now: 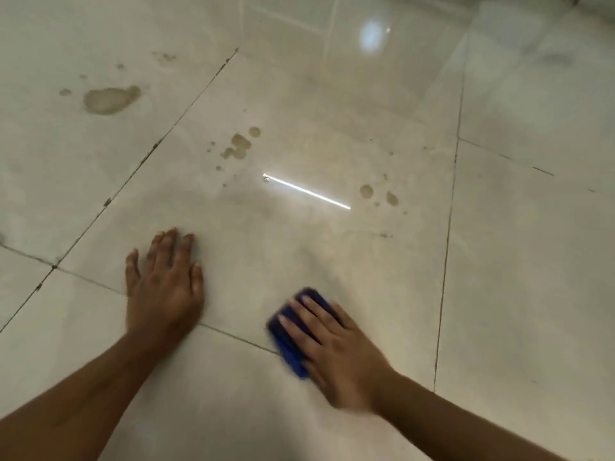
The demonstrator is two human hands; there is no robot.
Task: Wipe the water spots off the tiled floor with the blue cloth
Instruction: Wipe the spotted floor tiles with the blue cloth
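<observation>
My right hand (336, 351) lies flat on the blue cloth (289, 341) and presses it onto the glossy pale tiled floor (499, 261) at the lower middle; the hand is blurred. My left hand (163, 281) rests palm down on the floor to the left, fingers spread, holding nothing. Water spots lie farther away: a large patch (109, 99) at the upper left, a cluster (239, 146) in the middle, and two drops (379, 194) to the right.
Dark grout lines (146, 158) cross the floor diagonally. A bright strip of reflected light (306, 192) and a round glare (371, 36) sit on the tiles. A paler floor band runs along the top right.
</observation>
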